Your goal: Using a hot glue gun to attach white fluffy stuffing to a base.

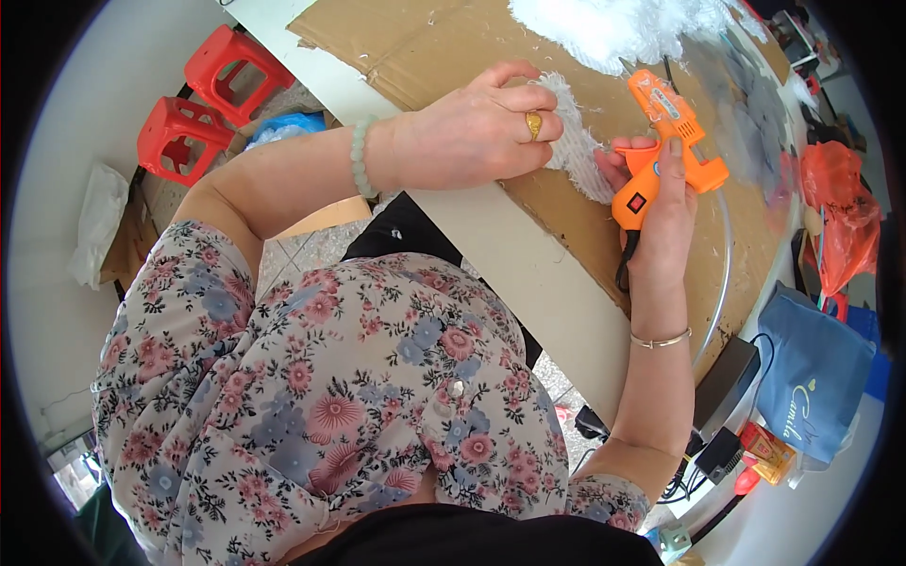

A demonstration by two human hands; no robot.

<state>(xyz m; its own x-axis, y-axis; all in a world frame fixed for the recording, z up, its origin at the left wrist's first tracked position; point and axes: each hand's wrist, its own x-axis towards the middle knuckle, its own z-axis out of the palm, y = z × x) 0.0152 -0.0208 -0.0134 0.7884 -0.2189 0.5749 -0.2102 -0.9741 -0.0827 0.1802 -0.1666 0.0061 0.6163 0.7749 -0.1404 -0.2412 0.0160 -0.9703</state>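
My left hand (481, 132), with a gold ring and a pale bead bracelet, is closed on the edge of a white fuzzy piece of cloth (574, 146). The cloth reaches over the cardboard toward my other hand. In my right hand (666, 226) is an orange hot glue gun (645, 191), its nozzle pointing up and away from me. My fingers wrap its handle, and a black cord leaves its lower end. Behind the gun a long clear glue stick (727, 274) curves down across the table. My left fingertips are partly hidden.
Brown cardboard (434, 57) covers much of the white table (491, 231). White fluffy material (613, 28) is heaped at the far side. Red stools (179, 141) stand at the left. A red plastic bag (835, 203), a blue bag (813, 368) and black boxes with cables lie at the right.
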